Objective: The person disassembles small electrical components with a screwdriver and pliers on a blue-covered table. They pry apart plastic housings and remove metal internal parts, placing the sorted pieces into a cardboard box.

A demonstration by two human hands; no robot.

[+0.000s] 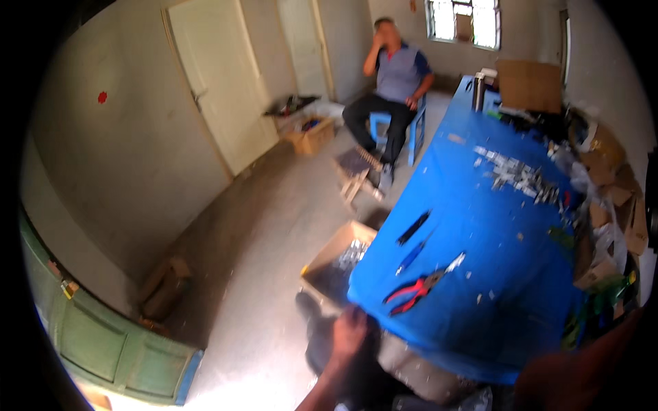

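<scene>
My left hand (350, 330) rests over my dark-trousered leg, just off the table's near left corner; blur hides what its fingers do. A dark, blurred shape at the lower right looks like my right hand (548, 380) and forearm; its fingers cannot be made out. Lying on the blue-covered table (473, 233) are pliers (423, 286) with red and black handles, closest to my left hand. Past them lie a slim blue-handled tool (411, 259) and a black, narrow tool (414, 227). Small silvery metal pieces (517, 175) are heaped farther back.
A cardboard box (322, 266) with metal pieces stands on the floor left of the table. Cardboard and plastic bags (606, 212) crowd the right edge. A person (401, 75) sits on a blue chair beyond, near a small wooden stool (356, 171). A flask (478, 92) stands at the back.
</scene>
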